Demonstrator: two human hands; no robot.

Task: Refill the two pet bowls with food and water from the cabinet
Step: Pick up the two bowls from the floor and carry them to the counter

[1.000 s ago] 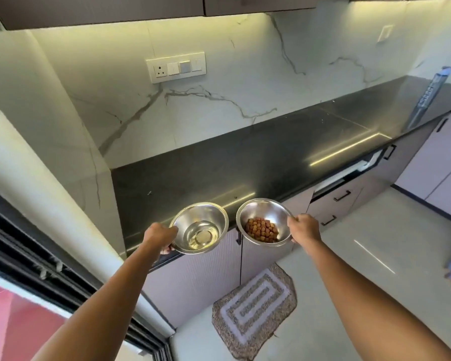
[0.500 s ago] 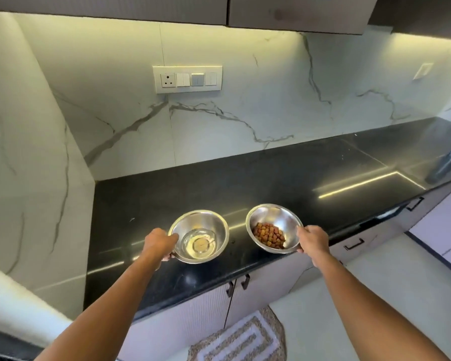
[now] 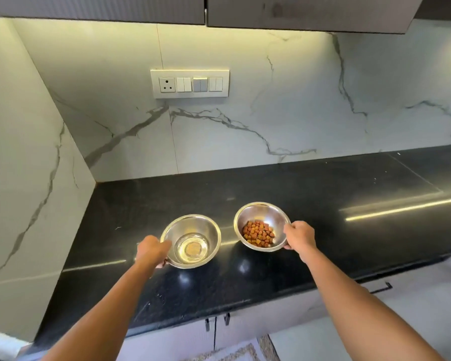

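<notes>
Two steel pet bowls are over the black countertop [image 3: 323, 230]. The left bowl [image 3: 203, 227] holds a little clear water, and my left hand [image 3: 151, 250] grips its near-left rim. The right bowl [image 3: 271, 217] holds brown kibble [image 3: 258, 233], and my right hand [image 3: 300, 237] grips its right rim. The water bowl is at or just above the counter; the food bowl tilts slightly and seems a bit higher. Whether either bowl rests on the surface I cannot tell.
A marble backsplash with a switch and socket panel [image 3: 190, 83] rises behind the counter. Dark upper cabinets [image 3: 297, 11] hang overhead. A marble side wall [image 3: 24, 178] closes the left end. Lower cabinet doors with handles [image 3: 216, 323] sit below the counter edge, with a patterned mat [image 3: 235, 354] on the floor.
Both hands have carried the bowls forward from beyond the counter's front edge to over the countertop. My view has stepped closer and swung to face the backsplash.
</notes>
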